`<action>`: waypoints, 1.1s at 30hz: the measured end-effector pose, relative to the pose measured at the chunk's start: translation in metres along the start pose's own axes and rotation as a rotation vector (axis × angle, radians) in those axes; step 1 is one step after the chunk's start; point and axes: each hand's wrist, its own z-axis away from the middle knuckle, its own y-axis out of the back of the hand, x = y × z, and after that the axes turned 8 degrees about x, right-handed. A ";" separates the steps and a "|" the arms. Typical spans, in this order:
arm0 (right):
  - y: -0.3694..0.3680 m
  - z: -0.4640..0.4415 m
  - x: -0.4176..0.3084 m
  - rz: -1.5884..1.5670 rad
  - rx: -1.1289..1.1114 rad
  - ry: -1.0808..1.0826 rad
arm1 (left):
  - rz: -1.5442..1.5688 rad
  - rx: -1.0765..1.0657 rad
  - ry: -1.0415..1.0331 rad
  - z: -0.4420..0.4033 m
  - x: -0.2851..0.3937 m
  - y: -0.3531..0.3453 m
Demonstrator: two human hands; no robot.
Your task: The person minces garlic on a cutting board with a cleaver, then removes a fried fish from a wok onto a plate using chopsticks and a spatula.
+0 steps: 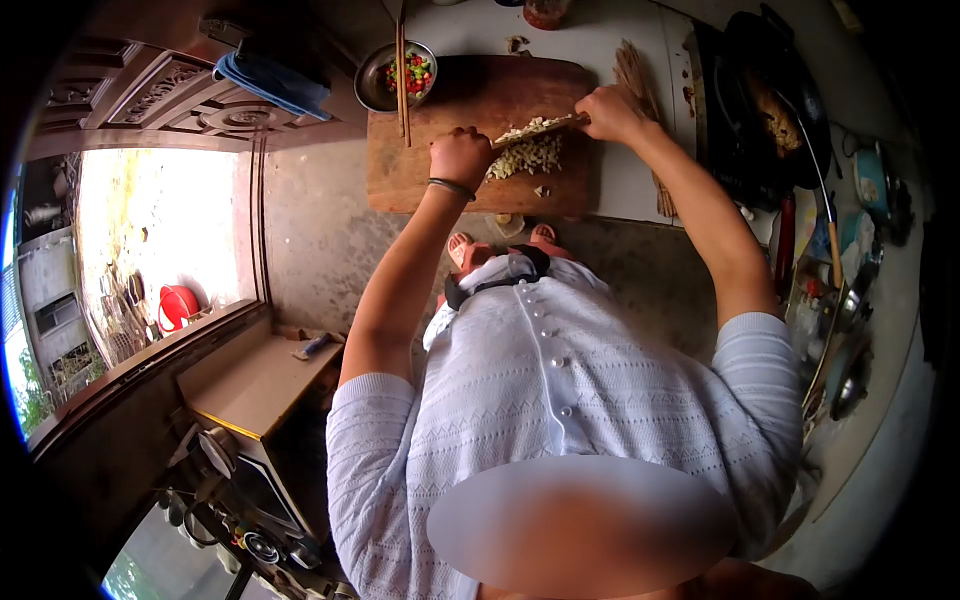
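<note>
Your left hand [462,160] and right hand [611,112] grip what looks like a knife [545,129] above pale chopped pieces [528,158] on the wooden board [410,180]; chopsticks [401,75] cross your bowl [372,80].

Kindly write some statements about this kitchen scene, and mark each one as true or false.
1. The left hand and the right hand both hold the knife. True.
2. The bracelet is on the right wrist. False: it is on the left.
3. The chopsticks lie across the metal bowl. True.
4. The bowl is empty. False: it holds red and green pieces.
5. Pale chopped pieces lie on the cutting board. True.
</note>
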 end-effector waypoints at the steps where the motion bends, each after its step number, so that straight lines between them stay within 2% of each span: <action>1: 0.005 -0.004 0.000 0.009 -0.002 0.018 | 0.007 -0.013 0.030 -0.001 -0.001 0.005; 5: -0.004 -0.013 0.008 0.015 -0.095 0.003 | -0.004 -0.013 0.012 -0.007 -0.002 0.005; 8: -0.005 -0.009 0.008 0.003 -0.064 -0.037 | -0.040 0.019 0.003 -0.009 0.004 0.001; 11: -0.012 -0.017 0.016 0.028 -0.122 0.011 | -0.001 0.014 0.004 -0.009 -0.002 -0.002; 14: 0.019 -0.029 0.002 0.053 -0.088 0.011 | 0.026 -0.042 0.077 -0.011 -0.007 0.008; 21: 0.006 -0.021 0.002 -0.110 -0.034 0.035 | -0.024 -0.071 0.054 -0.016 -0.002 0.007; 23: 0.029 -0.006 -0.021 0.034 -0.111 -0.055 | 0.012 0.000 0.007 -0.003 -0.012 0.014; 25: 0.038 0.014 -0.040 0.012 -0.086 0.014 | 0.062 0.025 -0.022 0.022 -0.015 0.034; 29: -0.007 0.038 -0.058 -0.053 -0.073 -0.045 | 0.067 0.009 -0.112 0.048 -0.030 0.022; 33: -0.016 0.043 -0.059 -0.094 -0.057 -0.133 | 0.032 -0.058 -0.115 0.045 -0.023 0.013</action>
